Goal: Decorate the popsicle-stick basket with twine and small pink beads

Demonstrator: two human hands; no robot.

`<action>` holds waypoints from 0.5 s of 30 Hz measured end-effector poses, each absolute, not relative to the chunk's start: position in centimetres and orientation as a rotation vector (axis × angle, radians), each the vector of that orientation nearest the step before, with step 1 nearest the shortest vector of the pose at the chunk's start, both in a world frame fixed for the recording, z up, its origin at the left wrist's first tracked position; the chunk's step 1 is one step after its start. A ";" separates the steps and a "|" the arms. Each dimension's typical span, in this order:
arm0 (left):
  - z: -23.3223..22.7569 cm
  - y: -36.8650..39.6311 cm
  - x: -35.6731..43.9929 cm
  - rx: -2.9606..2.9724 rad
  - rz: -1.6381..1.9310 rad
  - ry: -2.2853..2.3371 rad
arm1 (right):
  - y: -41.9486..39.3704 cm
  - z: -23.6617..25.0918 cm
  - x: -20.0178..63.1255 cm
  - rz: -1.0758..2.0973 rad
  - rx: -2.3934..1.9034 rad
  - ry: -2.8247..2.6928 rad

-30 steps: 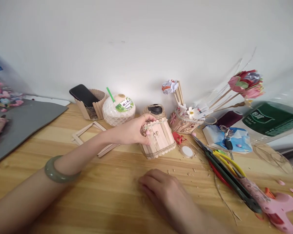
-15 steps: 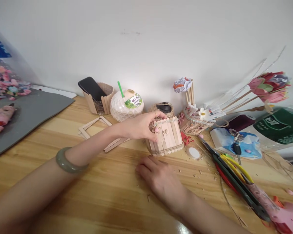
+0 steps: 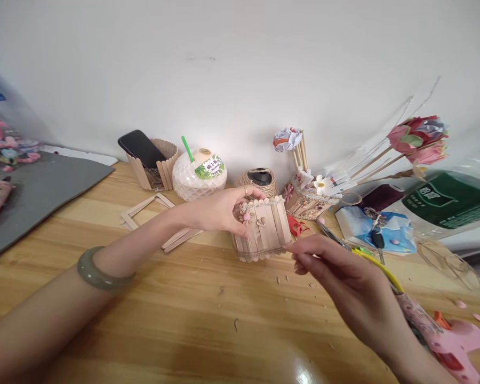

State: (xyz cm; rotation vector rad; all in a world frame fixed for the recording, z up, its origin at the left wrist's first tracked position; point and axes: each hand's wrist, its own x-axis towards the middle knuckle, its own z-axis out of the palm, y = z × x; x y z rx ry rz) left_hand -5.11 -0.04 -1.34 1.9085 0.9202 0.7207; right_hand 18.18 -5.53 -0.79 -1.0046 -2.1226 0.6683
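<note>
Hands: our left hand (image 3: 220, 213) gripped the stick box (image 3: 262, 228); right hand (image 3: 344, 277) pinched at its lower corner. Trim stage, we judged. Next needed steady hold.

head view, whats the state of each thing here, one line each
popsicle-stick box: upright on the table, open top
left hand: grip closed on the box's side
right hand: fingertips pinched together at the box's lower right corner
phone: leaning in a stick holder, screen dark
coconut drink: upright, green straw in
glue gun: lying on its side
</note>
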 end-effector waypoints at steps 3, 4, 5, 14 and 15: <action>-1.1 -0.5 -4.6 1.929 0.754 0.891 | -4.9 -0.5 19.2 0.686 -1.046 -1.990; -1.1 -0.6 -4.4 1.932 0.779 0.877 | -4.7 -0.5 19.4 0.688 -1.054 -1.952; -1.0 -0.8 -4.3 1.923 0.806 0.865 | -4.7 -0.5 19.7 0.682 -1.060 -1.920; 0.0 -1.2 -4.0 1.613 1.029 0.818 | -4.2 -0.2 20.8 0.546 -1.073 -1.763; -0.1 -1.1 -4.1 1.619 1.007 0.825 | -4.1 -0.3 20.7 0.570 -1.055 -1.751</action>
